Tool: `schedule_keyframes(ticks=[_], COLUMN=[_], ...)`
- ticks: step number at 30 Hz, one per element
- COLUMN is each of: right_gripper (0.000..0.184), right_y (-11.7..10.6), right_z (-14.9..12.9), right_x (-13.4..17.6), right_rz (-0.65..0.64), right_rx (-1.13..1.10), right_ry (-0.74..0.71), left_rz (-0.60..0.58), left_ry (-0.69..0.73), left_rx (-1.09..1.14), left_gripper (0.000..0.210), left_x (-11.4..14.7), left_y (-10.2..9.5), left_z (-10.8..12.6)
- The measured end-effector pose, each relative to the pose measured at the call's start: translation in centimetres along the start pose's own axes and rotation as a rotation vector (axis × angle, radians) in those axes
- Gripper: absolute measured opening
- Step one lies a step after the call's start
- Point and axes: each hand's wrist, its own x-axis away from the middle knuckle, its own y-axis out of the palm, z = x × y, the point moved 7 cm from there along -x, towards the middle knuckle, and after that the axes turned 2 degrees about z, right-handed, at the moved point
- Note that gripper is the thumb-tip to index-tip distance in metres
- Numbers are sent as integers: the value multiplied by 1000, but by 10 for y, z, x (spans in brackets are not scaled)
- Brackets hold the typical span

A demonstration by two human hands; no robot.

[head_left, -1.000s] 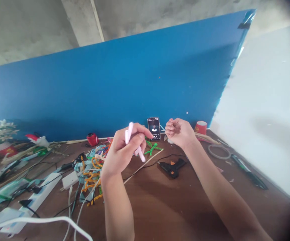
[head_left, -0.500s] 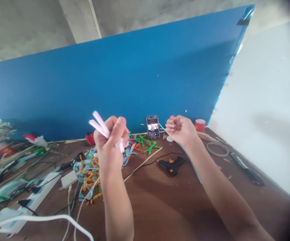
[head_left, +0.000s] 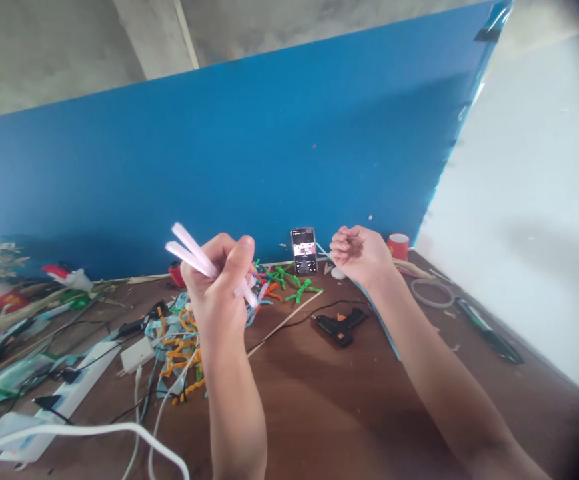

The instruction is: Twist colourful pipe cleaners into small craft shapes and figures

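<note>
My left hand (head_left: 222, 283) is raised in front of me, closed round pale pink pipe cleaners (head_left: 189, 250). Two fuzzy ends stick out at the upper left of the fist, and a short end shows below the thumb. To the right, my right hand (head_left: 362, 255) is held up with its palm side towards me and its fingers curled in; I see nothing between them. Behind my left hand lie green twisted pipe-cleaner figures (head_left: 302, 291) and a heap of orange twisted pieces (head_left: 182, 353). A lit phone (head_left: 303, 251) leans against the blue panel between my hands.
On the brown table (head_left: 319, 413) a black glue gun (head_left: 340, 327) lies between my forearms. A white power strip (head_left: 69, 403) and cables fill the left side. At the right are a red tape roll (head_left: 398, 247), a clear ring (head_left: 432, 293) and a dark pen-like tool (head_left: 489, 331).
My left hand has turned slightly, and the upper ends of the pipe cleaners have shifted left. My right hand stays nearly where it was. The whole view has shifted a little.
</note>
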Motion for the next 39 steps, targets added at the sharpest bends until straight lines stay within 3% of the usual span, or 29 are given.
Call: schedule_keyframes(ticks=[11,15,19,31,35,39], right_gripper=[20,19,18,20,19,18], right_y=[-6,-7,-6,-8,-8,-9], right_z=[-2,-1,0,-1,-1,0], right_x=[-5,-4,-3,-6,-6,-6], right_rz=[-29,-19,-19,-15,-21,-21], right_rx=[31,26,27,49,43,39], right_ry=[-32,-34,-32,-33,-36,-24], left_rz=[111,89,37,130,145,85], left_ry=[114,123,97,92,68,32], left_rx=[16,-59,-93,-142,-81,-25], left_gripper=[40,33,40,50,45,36], left_x=[2,0,0,5,3,2], left_y=[-5,-1,4,-5,-4,1], left_z=[3,2,-2,0,-2,-6])
